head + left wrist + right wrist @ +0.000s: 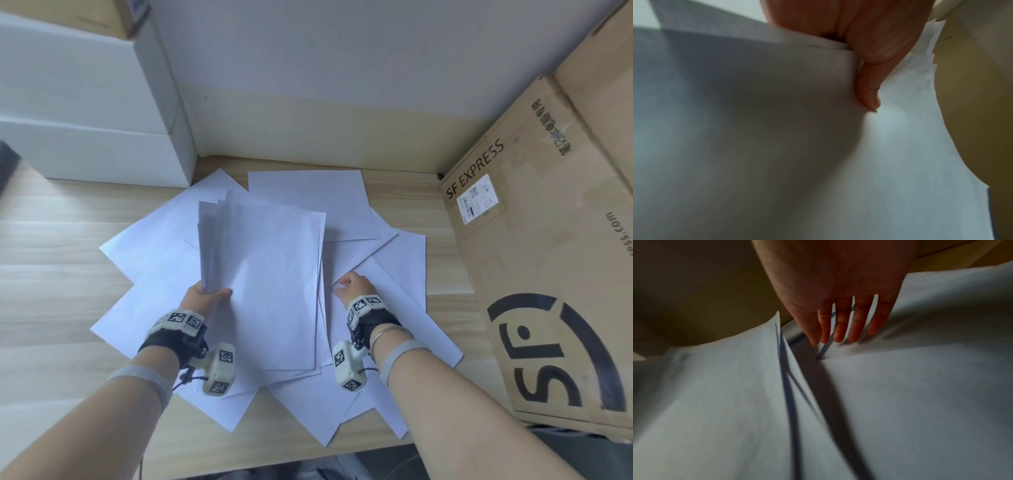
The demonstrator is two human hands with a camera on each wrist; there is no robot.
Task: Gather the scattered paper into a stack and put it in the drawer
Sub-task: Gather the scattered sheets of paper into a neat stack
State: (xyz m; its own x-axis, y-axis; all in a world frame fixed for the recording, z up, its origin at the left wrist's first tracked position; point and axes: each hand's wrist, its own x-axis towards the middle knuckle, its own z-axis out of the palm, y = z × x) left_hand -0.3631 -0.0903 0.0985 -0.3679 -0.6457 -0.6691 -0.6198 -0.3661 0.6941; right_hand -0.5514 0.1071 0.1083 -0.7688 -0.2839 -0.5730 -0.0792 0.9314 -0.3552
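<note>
My left grip (205, 294) pinches a fanned bundle of sheets (270, 274) by its near edge; my right grip (352, 286), fingers straight, presses loose paper (404, 260) on the surface (61, 246)

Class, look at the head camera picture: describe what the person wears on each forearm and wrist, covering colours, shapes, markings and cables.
Both forearms are bare, each ringed by a grey elastic band. Each wrist carries a black strap topped with cream blocks bearing black-and-white square markers, and a cream boxy camera unit with similar markers hangs on the inner side, thin black cables trailing. The right wrist also has a thin silver bangle. The left hand and right hand are bare.
</note>
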